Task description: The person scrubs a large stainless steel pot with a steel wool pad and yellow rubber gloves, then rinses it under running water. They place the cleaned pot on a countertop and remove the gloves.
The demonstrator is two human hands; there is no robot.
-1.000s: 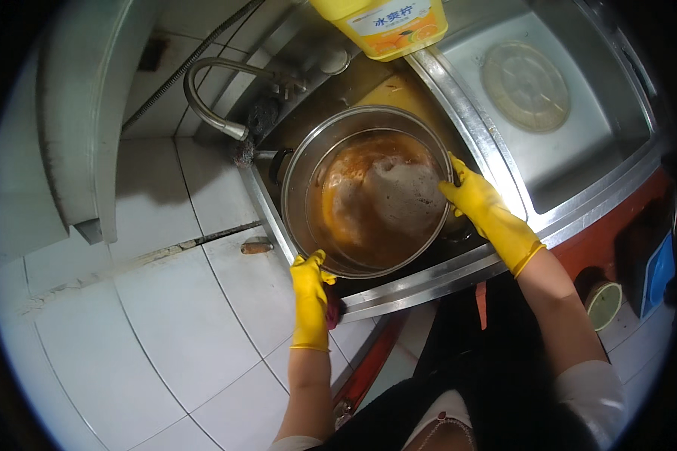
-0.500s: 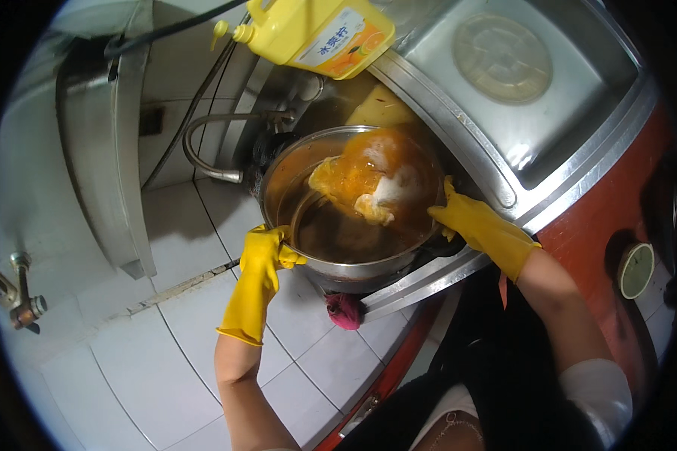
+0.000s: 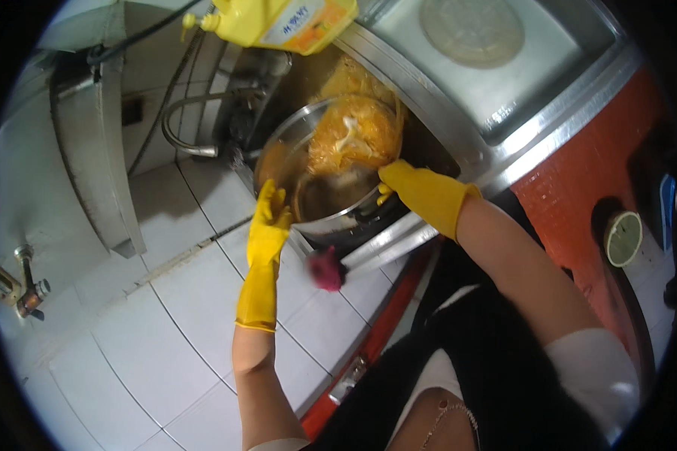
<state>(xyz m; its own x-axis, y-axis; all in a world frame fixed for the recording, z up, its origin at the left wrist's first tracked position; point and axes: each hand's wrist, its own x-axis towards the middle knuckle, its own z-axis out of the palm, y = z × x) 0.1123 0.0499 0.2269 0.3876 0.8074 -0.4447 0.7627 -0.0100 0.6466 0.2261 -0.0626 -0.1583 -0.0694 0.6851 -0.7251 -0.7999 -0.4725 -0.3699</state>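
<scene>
A wide round metal pot (image 3: 276,156) tips away from me over the sink basin on the left. Orange-brown, frothy liquid (image 3: 357,139) runs across its far side, and more of it shows beyond the far rim. Both of my hands wear yellow rubber gloves. My left hand (image 3: 269,218) is at the pot's near-left rim, fingers bent against it; part of that grip is hidden. My right hand (image 3: 421,194) grips the near-right edge, thumb on top and fingers curled beneath. A dark round shape shows in the bottom of the pot.
A yellow pump bottle (image 3: 293,24) stands beyond the pot. Left of the pot is a curved faucet (image 3: 192,149). On the right, a second steel basin (image 3: 496,98) holds a round translucent lid (image 3: 472,30). Something pink (image 3: 326,269) hangs at the sink's near edge.
The pot has tipped further away from me, and orange liquid now shows past its far rim. My right hand has moved inward and my left glove has shifted up along the rim.
</scene>
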